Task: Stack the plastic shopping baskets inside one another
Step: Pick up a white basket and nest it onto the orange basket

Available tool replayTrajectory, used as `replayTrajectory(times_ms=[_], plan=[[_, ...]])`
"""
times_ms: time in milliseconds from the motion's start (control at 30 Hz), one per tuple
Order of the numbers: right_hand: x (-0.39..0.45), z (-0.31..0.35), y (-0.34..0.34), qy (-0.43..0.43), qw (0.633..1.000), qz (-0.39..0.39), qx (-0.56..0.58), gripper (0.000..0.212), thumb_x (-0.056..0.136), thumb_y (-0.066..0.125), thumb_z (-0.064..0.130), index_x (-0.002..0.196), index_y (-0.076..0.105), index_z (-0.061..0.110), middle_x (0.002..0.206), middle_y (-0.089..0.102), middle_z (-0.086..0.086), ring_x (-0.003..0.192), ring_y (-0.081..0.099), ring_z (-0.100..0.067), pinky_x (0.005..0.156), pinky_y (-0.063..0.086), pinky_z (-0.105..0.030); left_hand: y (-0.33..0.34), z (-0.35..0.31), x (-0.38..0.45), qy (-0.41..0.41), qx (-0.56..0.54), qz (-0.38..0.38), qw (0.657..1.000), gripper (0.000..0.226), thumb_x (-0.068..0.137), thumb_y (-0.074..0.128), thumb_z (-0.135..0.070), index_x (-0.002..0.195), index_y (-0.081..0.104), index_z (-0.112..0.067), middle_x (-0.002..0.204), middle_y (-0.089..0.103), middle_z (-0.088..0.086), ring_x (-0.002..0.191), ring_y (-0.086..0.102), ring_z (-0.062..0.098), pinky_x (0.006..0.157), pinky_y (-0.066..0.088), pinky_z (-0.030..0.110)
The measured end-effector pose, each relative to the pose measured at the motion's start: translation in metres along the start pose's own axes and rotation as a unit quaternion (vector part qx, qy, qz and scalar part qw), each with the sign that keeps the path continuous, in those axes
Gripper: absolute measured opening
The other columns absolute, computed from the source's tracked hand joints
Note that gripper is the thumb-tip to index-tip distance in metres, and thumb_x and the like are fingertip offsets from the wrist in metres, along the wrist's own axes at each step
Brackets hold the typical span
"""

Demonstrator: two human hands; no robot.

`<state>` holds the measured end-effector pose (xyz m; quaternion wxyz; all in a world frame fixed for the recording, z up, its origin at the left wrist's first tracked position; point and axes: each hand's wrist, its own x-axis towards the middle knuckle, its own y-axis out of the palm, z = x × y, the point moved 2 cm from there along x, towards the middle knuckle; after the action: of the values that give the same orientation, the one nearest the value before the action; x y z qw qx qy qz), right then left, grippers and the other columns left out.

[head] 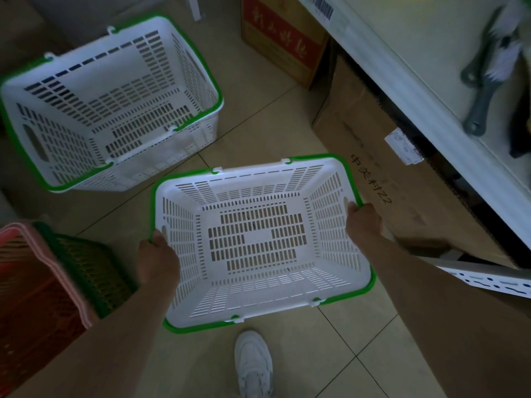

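A white slotted basket with green handles (258,300) is held level above the tiled floor, empty. My left hand (156,259) grips its left rim and my right hand (363,219) grips its right rim. A second white basket with green handles (94,90) stands on the floor to the upper left, empty and tilted slightly in view. The two baskets are apart.
A red and a green basket (94,271) sit at the left edge. Cardboard boxes (373,156) line the right under a white shelf (431,110) holding grey tools. My white shoe (253,363) stands on the tiles below the held basket.
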<state>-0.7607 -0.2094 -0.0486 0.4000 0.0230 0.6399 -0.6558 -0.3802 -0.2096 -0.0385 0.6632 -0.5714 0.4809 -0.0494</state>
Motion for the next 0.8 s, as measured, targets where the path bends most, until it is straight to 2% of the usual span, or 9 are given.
replayTrajectory(times_ms=[67,100,200,300,400,433,533,667,800], plan=[[-0.009,0.010,-0.005,-0.013,1.000,-0.016,-0.017,0.052,0.103,0.033,0.038,0.119,0.050,-0.008,0.118,0.058,-0.027,0.108,0.057,-0.040,0.089,0.044,-0.045,-0.009,0.003,0.001,-0.012,-0.083,-0.018,0.996,0.051,0.105,0.031,-0.011,0.152,0.016,0.002,0.127,0.052,0.020,0.091,0.060,0.022,0.071,0.051,0.027],[-0.012,0.014,-0.009,-0.017,0.999,-0.029,-0.028,0.053,0.103,0.032,0.039,0.120,0.050,-0.008,0.118,0.059,-0.027,0.108,0.058,-0.039,0.088,0.046,-0.043,-0.014,0.005,0.000,-0.018,-0.075,-0.027,0.997,0.051,0.105,0.032,-0.012,0.152,0.017,0.003,0.126,0.053,0.019,0.088,0.057,0.020,0.068,0.048,0.025],[-0.025,0.025,-0.027,-0.020,0.998,-0.053,-0.024,0.053,0.104,0.032,0.037,0.122,0.050,-0.010,0.122,0.057,-0.029,0.112,0.056,-0.040,0.092,0.043,-0.043,-0.031,0.002,-0.003,0.029,-0.021,-0.043,0.998,0.035,0.106,0.030,-0.017,0.128,0.046,0.005,0.116,0.059,0.027,0.083,0.062,0.034,0.056,0.046,0.027],[-0.043,0.033,-0.049,-0.045,0.995,-0.075,-0.046,0.053,0.105,0.030,0.035,0.128,0.046,-0.010,0.124,0.056,-0.029,0.113,0.056,-0.039,0.081,0.040,-0.037,-0.048,-0.002,-0.010,0.051,0.010,-0.050,0.997,0.026,0.104,0.032,-0.010,0.118,0.050,0.003,0.110,0.060,0.025,0.079,0.064,0.030,0.064,0.057,0.037],[-0.053,0.036,-0.059,-0.077,0.990,-0.115,-0.026,0.055,0.103,0.030,0.044,0.119,0.052,-0.005,0.104,0.063,-0.023,0.091,0.063,-0.037,0.071,0.046,-0.036,-0.071,-0.003,-0.022,0.014,-0.058,-0.059,0.996,0.026,0.104,0.035,-0.010,0.125,0.044,0.002,0.115,0.058,0.020,0.078,0.056,0.021,0.062,0.047,0.026],[-0.057,0.038,-0.063,-0.082,0.989,-0.122,-0.014,0.056,0.102,0.029,0.047,0.114,0.054,-0.003,0.095,0.063,-0.019,0.084,0.063,-0.035,0.069,0.050,-0.037,-0.078,-0.002,-0.024,0.032,-0.066,-0.067,0.995,0.028,0.104,0.034,-0.010,0.129,0.042,0.001,0.117,0.058,0.019,0.080,0.055,0.020,0.060,0.044,0.024],[-0.076,0.049,-0.077,-0.091,0.986,-0.139,-0.003,0.056,0.102,0.029,0.048,0.107,0.056,-0.001,0.097,0.064,-0.022,0.086,0.063,-0.036,0.071,0.049,-0.038,-0.099,0.001,-0.026,0.014,-0.087,-0.077,0.993,0.031,0.105,0.029,-0.010,0.132,0.039,0.000,0.118,0.058,0.019,0.078,0.051,0.021,0.053,0.040,0.026],[-0.104,0.069,-0.097,-0.116,0.980,-0.160,0.005,0.056,0.102,0.028,0.047,0.107,0.057,0.000,0.105,0.065,-0.021,0.091,0.062,-0.035,0.074,0.046,-0.037,-0.133,0.009,-0.024,0.031,-0.083,-0.083,0.993,0.043,0.107,0.028,-0.025,0.125,0.053,0.005,0.117,0.061,0.028,0.102,0.062,0.042,0.079,0.048,0.046],[-0.133,0.094,-0.112,-0.150,0.971,-0.184,0.036,0.055,0.102,0.032,0.045,0.119,0.055,-0.001,0.118,0.063,-0.024,0.106,0.061,-0.040,0.091,0.047,-0.045,-0.167,0.022,-0.021,0.045,-0.047,-0.101,0.993,0.037,0.106,0.026,-0.018,0.118,0.053,0.005,0.110,0.062,0.027,0.098,0.063,0.041,0.070,0.046,0.042]])
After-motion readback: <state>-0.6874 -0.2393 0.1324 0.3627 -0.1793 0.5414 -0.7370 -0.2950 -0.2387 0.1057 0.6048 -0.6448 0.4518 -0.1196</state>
